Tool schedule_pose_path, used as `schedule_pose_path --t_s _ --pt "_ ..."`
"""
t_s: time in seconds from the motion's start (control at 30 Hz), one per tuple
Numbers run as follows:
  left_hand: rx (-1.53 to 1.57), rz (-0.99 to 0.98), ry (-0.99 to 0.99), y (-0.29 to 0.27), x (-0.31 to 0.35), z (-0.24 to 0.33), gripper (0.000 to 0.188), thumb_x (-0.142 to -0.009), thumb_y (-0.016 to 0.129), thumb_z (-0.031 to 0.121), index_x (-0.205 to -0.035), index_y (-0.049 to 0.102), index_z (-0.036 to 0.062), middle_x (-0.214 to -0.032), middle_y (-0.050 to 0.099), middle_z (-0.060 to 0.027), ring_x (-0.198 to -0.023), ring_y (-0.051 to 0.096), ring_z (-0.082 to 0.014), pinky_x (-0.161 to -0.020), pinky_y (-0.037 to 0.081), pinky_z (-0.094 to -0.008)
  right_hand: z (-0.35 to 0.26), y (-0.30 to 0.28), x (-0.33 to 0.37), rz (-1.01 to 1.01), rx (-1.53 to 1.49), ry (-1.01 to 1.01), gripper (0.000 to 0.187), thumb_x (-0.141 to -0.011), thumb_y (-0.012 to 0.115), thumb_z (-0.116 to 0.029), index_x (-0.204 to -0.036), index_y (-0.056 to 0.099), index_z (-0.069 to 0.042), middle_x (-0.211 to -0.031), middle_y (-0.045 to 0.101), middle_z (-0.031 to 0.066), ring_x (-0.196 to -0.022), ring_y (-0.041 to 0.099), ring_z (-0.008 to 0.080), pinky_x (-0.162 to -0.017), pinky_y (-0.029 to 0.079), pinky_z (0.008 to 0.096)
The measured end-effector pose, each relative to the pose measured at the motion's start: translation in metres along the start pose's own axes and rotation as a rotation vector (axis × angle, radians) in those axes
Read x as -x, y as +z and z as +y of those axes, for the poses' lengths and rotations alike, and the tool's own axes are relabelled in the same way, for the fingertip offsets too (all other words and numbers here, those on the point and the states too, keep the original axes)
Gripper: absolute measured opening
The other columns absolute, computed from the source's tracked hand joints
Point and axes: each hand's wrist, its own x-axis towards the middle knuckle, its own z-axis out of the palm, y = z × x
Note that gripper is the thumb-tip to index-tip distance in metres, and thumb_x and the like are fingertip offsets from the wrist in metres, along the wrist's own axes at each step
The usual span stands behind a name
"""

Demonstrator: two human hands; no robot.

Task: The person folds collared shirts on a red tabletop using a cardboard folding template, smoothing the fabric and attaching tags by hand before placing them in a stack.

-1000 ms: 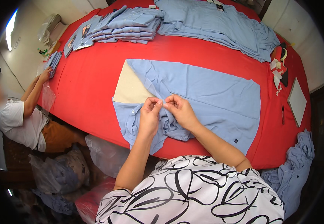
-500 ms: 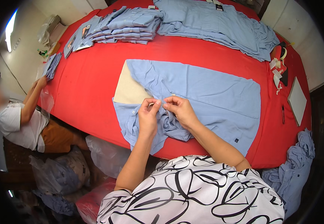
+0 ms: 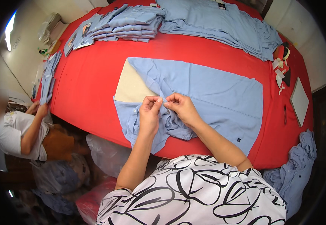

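1. Blue shirt (image 3: 215, 90): on red table (image 3: 84, 82), bunched under the hands, body running out 1 to 4 o'clock; cream panel (image 3: 133, 86) at 10.
2. Left hand (image 3: 149, 108): thumb and finger pinched on shirt cloth. Right hand (image 3: 183, 108): same, tips almost meeting; exact spot too small to tell.
3. Step, my read: fine two-handed fingertip work; next move calls for a steady pinch, slack cloth.
4. Shirt reaches near table edge, 6–7. Open room at 9; folded stack (image 3: 133, 22) bounds 11.
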Motion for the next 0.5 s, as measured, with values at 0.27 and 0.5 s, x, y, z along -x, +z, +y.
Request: schedule_pose_path --t_s 0.27,0.5 --pt "-0.072 0.030 0.082 -0.007 0.000 -0.017 0.010 -0.093 0.064 0.006 -0.097 0.056 0.0047 -0.089 0.060 0.0002 -0.075 0.050 -0.0032 -0.066 0.037 -0.0196 0.015 -0.001 -0.004 0.053 0.094 -0.018 0.019 -0.081 0.074 -0.012 -0.089 0.067 0.003 -0.076 0.064 0.0056 -0.067 0.055 0.0091 -0.060 0.045 0.0259" --pt "0.050 0.058 -0.022 -0.015 -0.004 -0.032 0.007 -0.094 0.060 0.002 -0.096 0.054 0.0036 -0.087 0.060 -0.0009 -0.076 0.052 -0.0055 -0.071 0.041 -0.0211 0.019 -0.003 -0.008 0.096 0.245 0.058 0.018 -0.077 0.075 -0.013 -0.085 0.068 0.002 -0.075 0.068 0.0088 -0.067 0.060 0.0135 -0.062 0.047 0.0292"
